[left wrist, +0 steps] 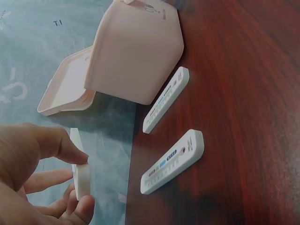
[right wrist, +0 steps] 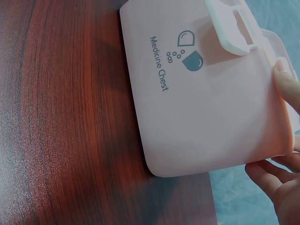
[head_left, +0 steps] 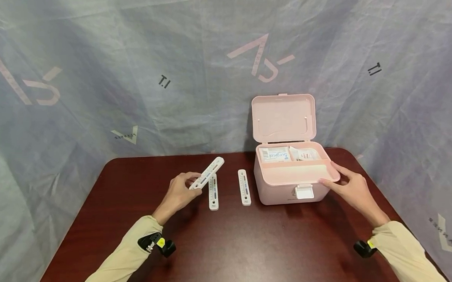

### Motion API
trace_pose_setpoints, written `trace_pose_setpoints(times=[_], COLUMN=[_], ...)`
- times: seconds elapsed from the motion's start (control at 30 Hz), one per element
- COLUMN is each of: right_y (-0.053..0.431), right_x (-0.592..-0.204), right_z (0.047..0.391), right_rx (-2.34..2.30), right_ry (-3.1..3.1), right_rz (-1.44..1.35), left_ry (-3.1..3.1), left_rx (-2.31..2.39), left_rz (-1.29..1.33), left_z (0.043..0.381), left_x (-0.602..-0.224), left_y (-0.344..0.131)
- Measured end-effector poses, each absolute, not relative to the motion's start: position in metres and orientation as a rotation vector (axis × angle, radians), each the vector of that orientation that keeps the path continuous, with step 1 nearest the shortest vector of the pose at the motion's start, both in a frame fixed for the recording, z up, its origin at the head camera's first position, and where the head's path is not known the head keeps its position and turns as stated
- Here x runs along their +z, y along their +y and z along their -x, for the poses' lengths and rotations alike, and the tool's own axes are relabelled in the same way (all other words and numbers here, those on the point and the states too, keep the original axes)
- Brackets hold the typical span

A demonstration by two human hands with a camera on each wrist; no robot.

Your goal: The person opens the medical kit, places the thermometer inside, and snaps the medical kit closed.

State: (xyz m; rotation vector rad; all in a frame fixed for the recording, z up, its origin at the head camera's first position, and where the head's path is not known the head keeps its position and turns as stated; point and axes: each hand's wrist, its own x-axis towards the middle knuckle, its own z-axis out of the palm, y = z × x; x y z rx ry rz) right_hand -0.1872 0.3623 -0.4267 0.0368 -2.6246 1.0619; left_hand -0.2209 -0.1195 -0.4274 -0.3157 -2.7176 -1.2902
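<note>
A white flat thermometer [head_left: 208, 172] is pinched between the thumb and fingers of my left hand [head_left: 180, 192], tilted and raised off the table. Two more white thermometers lie face up to its right: a near one [left wrist: 172, 161], partly overlapped by the held one in the head view, and another [head_left: 244, 187] beside the box. My right hand [head_left: 349, 191] grips the right front corner of a pink medicine chest [right wrist: 206, 117], thumb over the rim and fingers along the side. Its lid [head_left: 283, 118] stands raised at the back.
Inside the chest, a packet marked Surgical [head_left: 275, 154] and another white packet [head_left: 304, 154] sit in the back compartments. The white latch [head_left: 304, 192] hangs at the front. A grey printed cloth [head_left: 198, 73] rises behind the dark red wooden table [head_left: 244, 249].
</note>
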Motion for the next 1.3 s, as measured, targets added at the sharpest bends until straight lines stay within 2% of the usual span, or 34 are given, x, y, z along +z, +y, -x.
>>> trace_pose_setpoints(times=[1.3], right_y=[0.362], right_x=[-0.426], right_z=[0.187], right_rx=[1.11], right_ry=[-2.619], right_rz=[-0.016], left_ry=[-2.702], left_rx=[-1.301], left_rz=[0.454], left_z=[0.222], left_x=[-0.416], left_y=[-0.097])
